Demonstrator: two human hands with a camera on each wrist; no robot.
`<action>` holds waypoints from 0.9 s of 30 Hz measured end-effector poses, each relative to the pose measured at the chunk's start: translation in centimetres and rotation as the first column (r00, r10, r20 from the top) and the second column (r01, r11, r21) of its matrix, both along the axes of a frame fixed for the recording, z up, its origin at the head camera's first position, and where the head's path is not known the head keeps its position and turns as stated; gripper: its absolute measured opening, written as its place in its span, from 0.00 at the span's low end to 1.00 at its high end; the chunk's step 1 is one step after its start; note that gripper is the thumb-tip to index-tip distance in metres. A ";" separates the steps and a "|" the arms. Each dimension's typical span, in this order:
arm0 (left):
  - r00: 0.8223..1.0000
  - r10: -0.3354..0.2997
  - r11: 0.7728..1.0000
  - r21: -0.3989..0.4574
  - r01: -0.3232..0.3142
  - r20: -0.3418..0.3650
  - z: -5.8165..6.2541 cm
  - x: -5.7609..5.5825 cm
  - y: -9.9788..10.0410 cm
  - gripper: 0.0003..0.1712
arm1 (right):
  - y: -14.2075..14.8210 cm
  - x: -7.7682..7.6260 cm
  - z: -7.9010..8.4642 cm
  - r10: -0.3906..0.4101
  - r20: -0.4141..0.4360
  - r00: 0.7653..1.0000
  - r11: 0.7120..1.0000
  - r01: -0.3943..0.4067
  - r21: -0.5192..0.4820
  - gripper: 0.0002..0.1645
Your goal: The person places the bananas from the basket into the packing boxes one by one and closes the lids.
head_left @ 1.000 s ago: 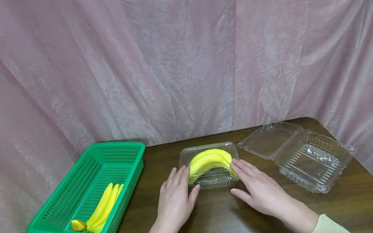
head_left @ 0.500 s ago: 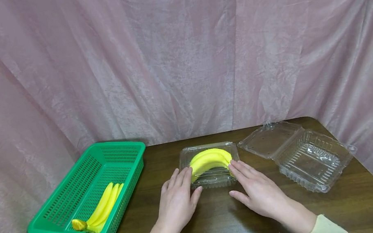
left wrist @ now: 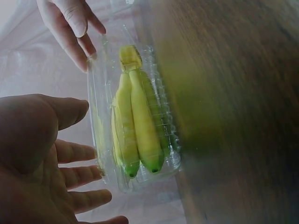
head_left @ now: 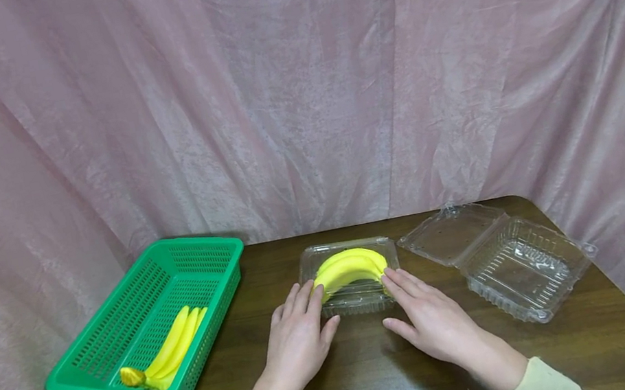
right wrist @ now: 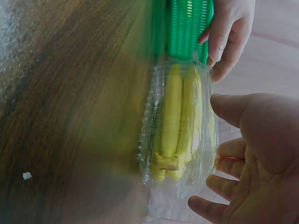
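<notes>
One curved yellow banana bunch (head_left: 351,269) lies inside a closed, clear plastic clamshell box (head_left: 362,307), long axis left-right, stem (left wrist: 130,58) rightward, green tips (left wrist: 153,168) leftward. Left hand (head_left: 297,340) and right hand (head_left: 435,320): released, fingers extended against lid (head_left: 313,261).

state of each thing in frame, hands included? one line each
Middle box: covered; can't tell if latched
Boxed bananas: under clear plastic
Right box: hinged open, no fruit inside
Basket: uncovered, one banana bunch inside
Left hand: fingers extended, tips against middle box
Right hand: fingers extended, tips against middle box
</notes>
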State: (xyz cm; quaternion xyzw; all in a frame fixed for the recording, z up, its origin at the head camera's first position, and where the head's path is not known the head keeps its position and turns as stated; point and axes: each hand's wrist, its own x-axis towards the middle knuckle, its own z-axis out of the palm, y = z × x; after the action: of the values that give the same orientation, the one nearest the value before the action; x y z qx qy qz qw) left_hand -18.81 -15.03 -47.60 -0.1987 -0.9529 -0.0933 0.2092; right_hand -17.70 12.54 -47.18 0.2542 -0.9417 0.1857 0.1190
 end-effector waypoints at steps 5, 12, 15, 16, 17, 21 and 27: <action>1.000 0.003 1.000 0.001 -0.003 0.007 -0.1 -0.1 -0.1 0.35 | -0.1 -0.2 0.1 0.002 -0.006 1.000 1.000 -0.002 0.000 0.45; 1.000 0.016 1.000 0.009 -0.016 0.022 -0.2 -0.4 -0.3 0.37 | -0.4 -0.7 0.1 0.011 -0.030 0.999 1.000 -0.011 0.002 0.44; 1.000 0.020 1.000 0.012 -0.020 0.021 -0.3 -0.5 -0.4 0.38 | -0.6 -0.9 0.2 0.011 -0.021 1.000 1.000 -0.011 0.001 0.45; 1.000 0.021 1.000 0.014 -0.021 0.021 -0.3 -0.5 -0.4 0.38 | -0.7 -1.0 0.2 0.010 -0.016 1.000 1.000 -0.010 0.002 0.45; 1.000 0.021 1.000 0.016 -0.021 0.019 -0.3 -0.5 -0.5 0.38 | -0.8 -1.1 0.2 0.010 -0.011 1.000 1.000 -0.010 0.002 0.45; 1.000 0.025 1.000 0.019 -0.025 0.012 -0.4 -0.7 -0.6 0.38 | -1.0 -1.4 0.2 0.011 -0.007 1.000 1.000 -0.011 0.009 0.46; 0.999 0.049 0.999 0.011 -0.049 0.016 -0.3 -1.2 -0.8 0.38 | -1.5 -1.9 0.4 0.030 -0.044 0.999 1.000 -0.030 0.009 0.45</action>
State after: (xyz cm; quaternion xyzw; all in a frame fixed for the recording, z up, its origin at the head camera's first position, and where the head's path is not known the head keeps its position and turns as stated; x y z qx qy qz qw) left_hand -20.03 -15.78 -47.90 -0.1735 -0.9585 -0.0953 0.2051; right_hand -19.56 11.07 -46.83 0.2727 -0.9357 0.1779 0.1361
